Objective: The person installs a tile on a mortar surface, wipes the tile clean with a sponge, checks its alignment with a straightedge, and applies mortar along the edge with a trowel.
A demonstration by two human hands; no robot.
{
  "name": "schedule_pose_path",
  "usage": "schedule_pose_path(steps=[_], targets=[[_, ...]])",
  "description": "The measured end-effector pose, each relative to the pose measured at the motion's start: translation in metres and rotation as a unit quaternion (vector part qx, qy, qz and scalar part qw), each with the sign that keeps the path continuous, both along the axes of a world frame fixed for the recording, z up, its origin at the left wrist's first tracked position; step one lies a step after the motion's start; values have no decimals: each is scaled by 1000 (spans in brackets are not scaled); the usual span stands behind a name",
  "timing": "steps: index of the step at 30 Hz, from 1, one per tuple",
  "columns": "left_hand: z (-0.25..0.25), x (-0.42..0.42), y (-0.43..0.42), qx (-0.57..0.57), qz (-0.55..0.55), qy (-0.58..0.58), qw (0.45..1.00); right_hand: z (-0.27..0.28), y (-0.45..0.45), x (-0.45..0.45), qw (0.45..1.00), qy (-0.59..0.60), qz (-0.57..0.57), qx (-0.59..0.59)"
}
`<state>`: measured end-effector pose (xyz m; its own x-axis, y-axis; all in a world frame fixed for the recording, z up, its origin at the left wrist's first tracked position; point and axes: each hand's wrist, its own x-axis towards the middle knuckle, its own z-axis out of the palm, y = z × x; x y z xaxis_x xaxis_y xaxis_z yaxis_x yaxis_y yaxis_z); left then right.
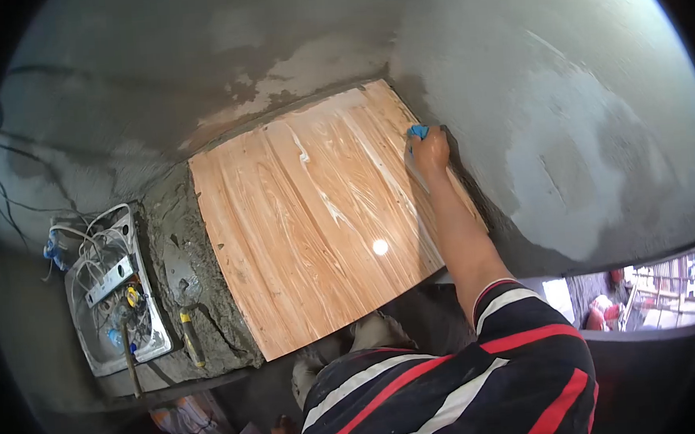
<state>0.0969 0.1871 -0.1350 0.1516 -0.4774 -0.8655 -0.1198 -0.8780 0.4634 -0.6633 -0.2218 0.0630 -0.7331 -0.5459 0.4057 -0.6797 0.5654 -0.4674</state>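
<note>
My right hand (431, 150) is closed round a blue cloth (418, 131) at the upper right edge of a wood-patterned tile (324, 226). The tile lies on a mortar-covered ledge, its far corner close to where two plastered walls meet. Small grey specks and a bright light reflection show on its glossy surface. To its left, a trowel (187, 306) with a yellow and black handle rests on rough wet mortar (207, 265). My left hand is not in view.
A white basin (160, 340) at the left holds a power strip (111, 281), cables and a tool handle. Black wires hang on the left wall. Plastered walls (533, 126) bound the ledge behind and at right. Below lies a bag (189, 421).
</note>
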Motion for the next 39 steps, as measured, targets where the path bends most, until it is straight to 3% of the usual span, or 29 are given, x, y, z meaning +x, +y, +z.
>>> schedule_pose_path(steps=[9,15,26,30,35,39], targets=[[21,-25,44,46,116,-38,992,-22,-157,-48,998,13,56,-17],[26,-56,82,92,174,-29,980,-31,-212,-47,989,40,144,1],[6,-38,99,61,280,6,958,-19,-242,57,968,-20,246,37],[3,-33,90,44,257,2,965,-12,-250,113,957,-69,275,60],[21,-41,85,58,257,-55,963,-30,-274,174,942,-39,331,46],[7,-32,114,60,306,-4,950,-20,-275,237,929,-21,369,13]])
